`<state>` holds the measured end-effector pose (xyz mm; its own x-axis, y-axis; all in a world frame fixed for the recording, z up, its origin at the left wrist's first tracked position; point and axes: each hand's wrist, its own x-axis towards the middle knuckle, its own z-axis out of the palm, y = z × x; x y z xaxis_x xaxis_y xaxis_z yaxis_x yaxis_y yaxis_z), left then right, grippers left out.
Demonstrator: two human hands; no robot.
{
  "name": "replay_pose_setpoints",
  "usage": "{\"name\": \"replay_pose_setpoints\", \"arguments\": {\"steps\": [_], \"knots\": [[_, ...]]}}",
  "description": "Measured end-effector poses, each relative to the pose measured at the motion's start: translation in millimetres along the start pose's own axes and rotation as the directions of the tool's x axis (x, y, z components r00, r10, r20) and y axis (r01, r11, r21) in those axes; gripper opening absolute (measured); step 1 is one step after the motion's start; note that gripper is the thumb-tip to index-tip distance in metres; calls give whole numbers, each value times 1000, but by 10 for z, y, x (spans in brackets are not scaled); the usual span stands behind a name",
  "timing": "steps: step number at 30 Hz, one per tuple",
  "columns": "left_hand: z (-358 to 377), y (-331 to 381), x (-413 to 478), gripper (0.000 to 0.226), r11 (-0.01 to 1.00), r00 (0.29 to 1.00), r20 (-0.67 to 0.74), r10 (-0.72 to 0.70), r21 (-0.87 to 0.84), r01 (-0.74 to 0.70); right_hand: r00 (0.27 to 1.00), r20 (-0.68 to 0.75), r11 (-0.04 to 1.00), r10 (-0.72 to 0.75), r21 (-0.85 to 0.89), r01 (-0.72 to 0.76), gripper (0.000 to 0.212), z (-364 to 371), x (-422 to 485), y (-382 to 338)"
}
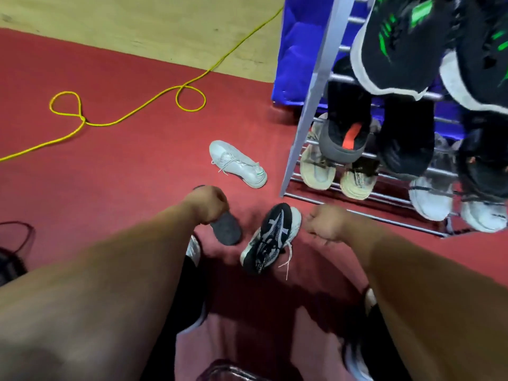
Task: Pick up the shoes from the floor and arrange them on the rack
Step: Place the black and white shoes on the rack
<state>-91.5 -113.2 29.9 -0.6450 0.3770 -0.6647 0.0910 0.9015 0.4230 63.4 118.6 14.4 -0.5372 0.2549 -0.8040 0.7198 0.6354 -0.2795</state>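
1. The left hand (206,204) is near the middle of the frame. Its fingers are wrapped round a dark grey flat shoe (226,231), which sticks out above and below the hand, over the red floor (123,166).
2. The right hand (327,224) is a little right of the middle. Its fingers are curled under like a fist, and nothing shows inside it.
3. Between the two hands, a black and white mesh sneaker (270,237) lies on the red floor. Its toe points up the frame, and a white lace trails out at its lower right. The right hand is just beside its toe.
4. A white lace-up sneaker (237,165) lies on the red floor just above the middle, apart from both hands and left of the rack.
5. A silver metal shoe rack with thin bars (310,105) fills the right side of the frame, from the top down.
6. At the top right of the rack sit big black shoes with green marks (398,45).
7. Lower down is a black shoe with an orange tongue (346,138).
8. Under that one is a pair of beige knit shoes (316,171), and to their right a pair of white shoes (431,199) on the lowest bars.
9. A thin yellow cord (137,111) loops over the red floor in the upper left.
10. A blue padded block (297,50) stands behind the rack at the top
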Motion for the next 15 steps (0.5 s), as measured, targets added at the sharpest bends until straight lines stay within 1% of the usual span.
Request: {"name": "replay_pose_setpoints", "arguments": {"steps": [2, 4, 6, 8, 10, 11, 12, 13, 14, 15], "knots": [[135, -95, 179, 24, 997, 999, -35, -24, -73, 21, 1000, -15, 998, 22, 61, -21, 13, 15, 160, 21], [312, -201, 370, 24, 986, 996, -49, -77, -151, 69, 999, -51, 979, 18, 206, -7, 14, 62, 358, 11], [469, -296, 511, 24, 966, 989, -21, -143, -219, 135, 998, -42, 937, 43, 348, -25, 12, 152, 548, -33], [584, -370, 620, 24, 944, 981, 39, -191, -268, 194, 997, 10, 901, 73, 428, -70, 13, 290, 729, -43], [683, -418, 706, 17, 914, 971, 88, -221, -330, 238, 993, 67, 876, 99, 467, -119, 17, 485, 923, -15], [735, -440, 749, 11, 894, 965, 100, -242, -364, 262, 989, 94, 884, 115, 444, -145, 18, 571, 990, -14], [791, -474, 794, 12, 872, 959, 106, -264, -399, 285, 984, 115, 883, 139, 436, -176, 15, 644, 1043, -24], [848, -510, 836, 17, 849, 947, 120, -296, -421, 319, 977, 122, 867, 177, 451, -213, 11, 691, 1082, -51], [900, -539, 863, 18, 826, 938, 137, -319, -446, 346, 971, 118, 840, 207, 487, -239, 14, 724, 1131, -76], [946, -563, 885, 11, 808, 931, 154, -332, -462, 365, 969, 108, 819, 222, 519, -246, 19, 742, 1159, -125]]}}
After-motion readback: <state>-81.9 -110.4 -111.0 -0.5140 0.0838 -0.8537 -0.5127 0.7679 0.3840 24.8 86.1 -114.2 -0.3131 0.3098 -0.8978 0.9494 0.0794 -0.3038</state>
